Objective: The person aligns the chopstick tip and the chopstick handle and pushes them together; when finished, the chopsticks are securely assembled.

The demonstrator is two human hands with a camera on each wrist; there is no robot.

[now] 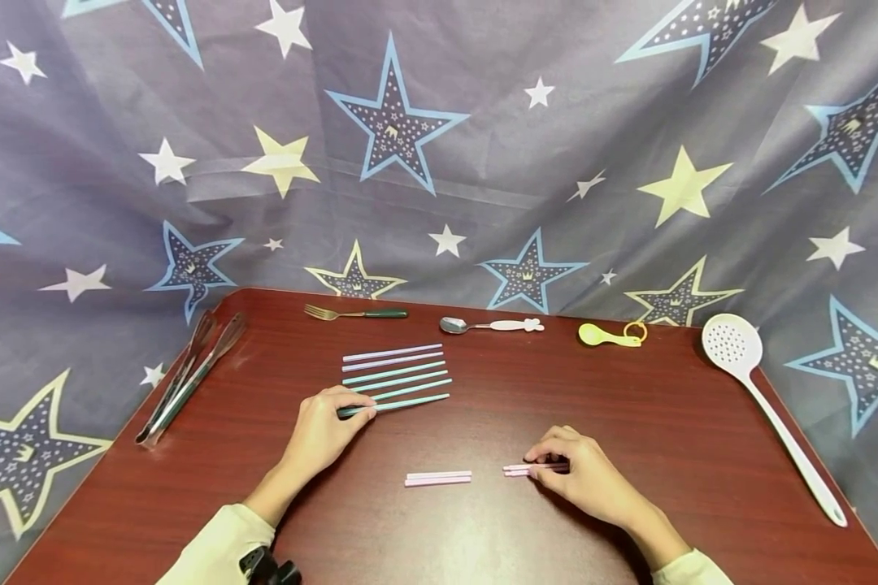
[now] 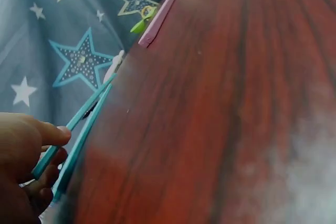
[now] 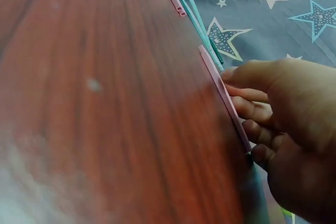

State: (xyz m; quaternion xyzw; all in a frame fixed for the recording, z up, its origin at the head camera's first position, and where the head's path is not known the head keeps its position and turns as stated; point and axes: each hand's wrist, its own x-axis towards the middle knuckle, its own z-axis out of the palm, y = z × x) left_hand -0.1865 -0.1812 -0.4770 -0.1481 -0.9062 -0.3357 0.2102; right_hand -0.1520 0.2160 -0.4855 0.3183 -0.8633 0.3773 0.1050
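My left hand (image 1: 331,431) pinches the left end of the nearest teal chopstick (image 1: 417,401) between thumb and fingers. In the left wrist view the held teal chopstick (image 2: 79,116) slants above another one. Beyond it in the head view lie more teal chopsticks (image 1: 402,374) and two lilac chopsticks (image 1: 393,353), side by side. On the right, my right hand (image 1: 588,475) holds a pair of short pink sticks (image 1: 515,470) low at the table, its fingers covering their right part. Between the hands, two more short pink sticks (image 1: 439,479) lie together.
Along the back edge lie a fork (image 1: 366,314) with a green handle, a spoon (image 1: 490,325) with a white handle and a small yellow spoon (image 1: 607,335). Metal tongs (image 1: 190,378) lie at the left, a white slotted ladle (image 1: 775,414) at the right. A star-patterned curtain (image 1: 439,219) hangs behind the table.
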